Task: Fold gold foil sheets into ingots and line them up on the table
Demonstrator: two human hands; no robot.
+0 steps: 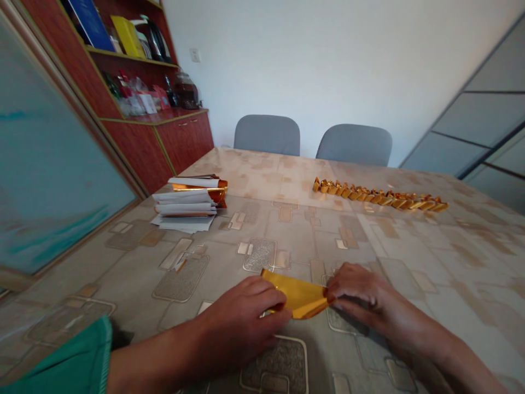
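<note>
A folded sheet of gold foil paper (298, 295) lies on the patterned table (287, 224) right in front of me. My left hand (241, 323) pinches its left end with fingers closed. My right hand (361, 298) grips its right end, fingers pressed together on the fold. A stack of white-backed gold sheets (191, 203) sits at the left of the table. A long row of folded gold paper pieces (379, 196) lies across the far right side.
Two grey chairs (311, 137) stand at the table's far edge. A red wooden cabinet (151, 109) with bottles and boxes on its shelves is at the back left. A teal panel (49, 164) runs along the left side.
</note>
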